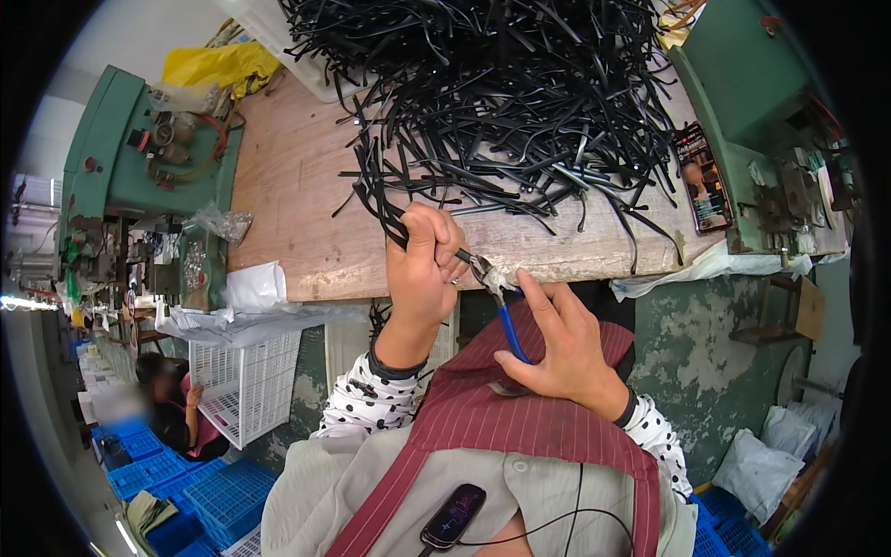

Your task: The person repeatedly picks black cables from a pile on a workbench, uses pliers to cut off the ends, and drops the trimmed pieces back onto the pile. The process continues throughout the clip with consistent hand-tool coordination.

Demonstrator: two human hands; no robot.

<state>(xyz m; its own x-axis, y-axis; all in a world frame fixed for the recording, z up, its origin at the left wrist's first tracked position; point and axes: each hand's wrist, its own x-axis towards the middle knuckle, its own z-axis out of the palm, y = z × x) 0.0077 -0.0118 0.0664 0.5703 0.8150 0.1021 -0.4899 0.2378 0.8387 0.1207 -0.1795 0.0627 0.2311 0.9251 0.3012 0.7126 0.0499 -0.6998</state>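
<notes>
My left hand [425, 260] is closed in a fist round several thin black eyeglass temples [376, 200], whose long ends stick out above it toward the pile. One dark tip pokes out on its right side, at the jaws of small cutting pliers [509, 325] with blue handles. My right hand [568, 348] holds these pliers loosely, thumb on the lower handle and fingers over the upper part. Behind both hands, a large tangled heap of black temples [520, 121] covers the back of the wooden table [288, 195].
Green machines stand left [107, 139] and right [742, 102]. A phone [703, 181] showing a picture lies at the table's right side. A white crate [246, 385] and blue baskets [227, 497] are lower left, near another person [181, 408]. White bags [761, 464] lie lower right.
</notes>
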